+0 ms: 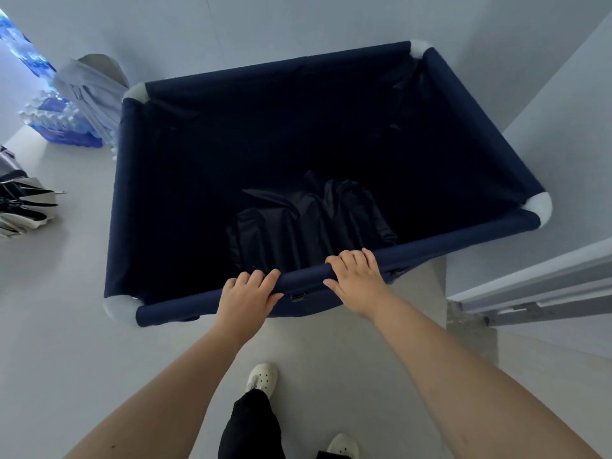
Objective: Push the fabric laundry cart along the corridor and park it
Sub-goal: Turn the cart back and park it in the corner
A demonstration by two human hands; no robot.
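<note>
A navy fabric laundry cart [470, 124] with white corner caps fills the middle of the head view, seen from above. A dark crumpled cloth [311, 220] lies at its bottom. My left hand [246, 294] is wrapped over the near rim bar, left of centre. My right hand [356, 276] grips the same bar a little to the right. The cart's far edge stands close to a pale wall [265, 24].
Packs of water bottles [56, 120] and a grey draped cloth [89, 87] stand at the far left. Folded umbrellas [23, 203] lie on the floor at left. A door frame and metal threshold [530, 293] run along the right.
</note>
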